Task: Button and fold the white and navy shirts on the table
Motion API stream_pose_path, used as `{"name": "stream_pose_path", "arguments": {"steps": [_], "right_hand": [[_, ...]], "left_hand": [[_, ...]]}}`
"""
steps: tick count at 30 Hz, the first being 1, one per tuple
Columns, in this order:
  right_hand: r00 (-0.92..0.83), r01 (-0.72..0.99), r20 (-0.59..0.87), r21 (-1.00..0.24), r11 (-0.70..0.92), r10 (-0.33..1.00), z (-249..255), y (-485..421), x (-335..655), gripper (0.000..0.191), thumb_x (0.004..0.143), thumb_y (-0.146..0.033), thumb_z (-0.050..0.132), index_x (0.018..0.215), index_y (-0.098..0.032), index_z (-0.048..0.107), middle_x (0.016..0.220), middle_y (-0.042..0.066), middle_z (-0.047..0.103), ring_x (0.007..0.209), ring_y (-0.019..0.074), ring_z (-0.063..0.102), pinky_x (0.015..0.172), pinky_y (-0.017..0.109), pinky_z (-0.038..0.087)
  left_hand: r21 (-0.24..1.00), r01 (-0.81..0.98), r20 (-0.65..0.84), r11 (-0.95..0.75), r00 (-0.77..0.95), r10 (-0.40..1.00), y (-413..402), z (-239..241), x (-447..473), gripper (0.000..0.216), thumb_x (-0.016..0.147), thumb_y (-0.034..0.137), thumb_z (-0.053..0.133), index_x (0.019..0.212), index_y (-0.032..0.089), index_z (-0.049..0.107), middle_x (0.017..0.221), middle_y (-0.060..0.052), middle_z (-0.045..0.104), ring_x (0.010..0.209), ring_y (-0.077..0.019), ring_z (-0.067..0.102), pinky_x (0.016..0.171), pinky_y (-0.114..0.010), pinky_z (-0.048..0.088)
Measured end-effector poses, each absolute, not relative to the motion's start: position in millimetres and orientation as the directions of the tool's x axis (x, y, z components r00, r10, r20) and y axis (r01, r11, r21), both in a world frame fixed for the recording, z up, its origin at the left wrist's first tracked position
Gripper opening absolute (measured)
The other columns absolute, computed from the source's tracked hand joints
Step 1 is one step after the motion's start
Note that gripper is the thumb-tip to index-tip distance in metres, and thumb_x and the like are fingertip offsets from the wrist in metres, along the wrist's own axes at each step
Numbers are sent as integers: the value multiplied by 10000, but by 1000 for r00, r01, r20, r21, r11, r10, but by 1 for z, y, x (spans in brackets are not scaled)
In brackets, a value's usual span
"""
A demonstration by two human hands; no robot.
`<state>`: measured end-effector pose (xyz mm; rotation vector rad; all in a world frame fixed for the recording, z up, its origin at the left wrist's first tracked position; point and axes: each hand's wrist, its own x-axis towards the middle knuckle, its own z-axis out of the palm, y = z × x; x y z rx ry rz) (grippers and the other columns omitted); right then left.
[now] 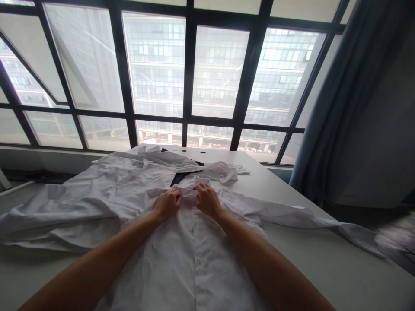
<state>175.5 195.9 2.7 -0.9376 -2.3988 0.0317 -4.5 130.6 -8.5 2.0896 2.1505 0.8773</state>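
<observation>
A white button-up shirt lies spread and rumpled on a white table, with its buttoned front running straight toward the viewer beneath both hands. At the far left, the shirt's left-side sleeve sprawls in loose folds and hangs past the table's edge. Moving right, the person's bare left forearm reaches in from the bottom corner to the left hand, whose curled fingers are gathering and gripping the white cloth near the top of the shirt front. Just beside it, the right hand is bent the same way, its fingers pinching the same area of fabric, the two hands nearly touching. Beyond and between them, a dark navy piece of fabric shows under the shirt, and a crumpled white fold of cloth sits farther along the table. The other sleeve stretches right across the table and over its edge. Behind everything, a tall gridded window looks onto an office building, and a blue-grey curtain hangs at the far right.
</observation>
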Motion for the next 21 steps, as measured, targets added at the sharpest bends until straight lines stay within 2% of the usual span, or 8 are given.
{"name": "stream_pose_path", "arguments": {"steps": [3, 8, 10, 13, 15, 18, 21], "right_hand": [[-571, 638, 495, -234, 734, 655, 5, 200, 179, 435, 823, -125, 537, 1248, -171, 613, 1232, 131, 616, 1126, 264, 553, 970, 380, 460], [-557, 613, 574, -203, 764, 600, 11, 208, 186, 596, 842, -148, 556, 1434, -191, 494, 1406, 139, 498, 1277, 285, 446, 1067, 423, 379], [-574, 597, 584, -183, 781, 575, 14, 210, 188, 497, 882, -177, 554, 1378, -217, 561, 1445, 126, 472, 1299, 284, 431, 1072, 433, 366], [-608, 573, 571, -165, 803, 551, 19, 211, 191, 255, 932, -222, 541, 1138, -215, 692, 1454, 111, 488, 1296, 282, 445, 1053, 438, 369], [-623, 554, 561, -175, 814, 545, 22, 211, 191, 195, 929, -198, 540, 1045, -203, 697, 1381, 113, 564, 1270, 268, 477, 1042, 424, 371], [-607, 535, 554, -245, 808, 570, 25, 212, 191, 228, 875, -111, 541, 1039, -182, 683, 1121, 100, 701, 1133, 231, 580, 1035, 376, 367], [-584, 519, 549, -315, 795, 598, 28, 216, 192, 260, 845, -77, 542, 1034, -176, 690, 923, 59, 736, 968, 206, 648, 1013, 334, 371]], "left_hand": [[524, 840, 409, -143, -101, 907, 131, -7, -2, 207, 904, 237, 467, 900, 200, 671, 968, -76, 701, 933, -227, 635, 877, -324, 465], [693, 631, 447, -348, 2, 894, 130, -7, -1, 147, 838, 289, 535, 853, 183, 636, 888, -45, 674, 838, -193, 594, 827, -298, 483], [728, 554, 465, -404, 35, 885, 129, -8, -1, 142, 821, 303, 554, 830, 176, 618, 840, -34, 656, 800, -179, 576, 777, -280, 475], [757, 491, 472, -431, 46, 881, 130, -10, -1, 177, 826, 341, 551, 783, 173, 584, 784, -24, 622, 748, -161, 550, 711, -262, 456], [763, 487, 473, -425, 27, 880, 132, -12, 0, 197, 823, 365, 566, 776, 174, 579, 792, -29, 627, 752, -162, 557, 706, -261, 461], [763, 492, 491, -420, -18, 871, 135, -14, 0, 194, 800, 364, 606, 846, 175, 616, 901, -56, 679, 833, -186, 610, 755, -273, 493], [757, 535, 485, -375, -75, 871, 138, -16, -2, 195, 801, 340, 595, 901, 179, 643, 933, -64, 703, 843, -195, 637, 779, -285, 505]]}}
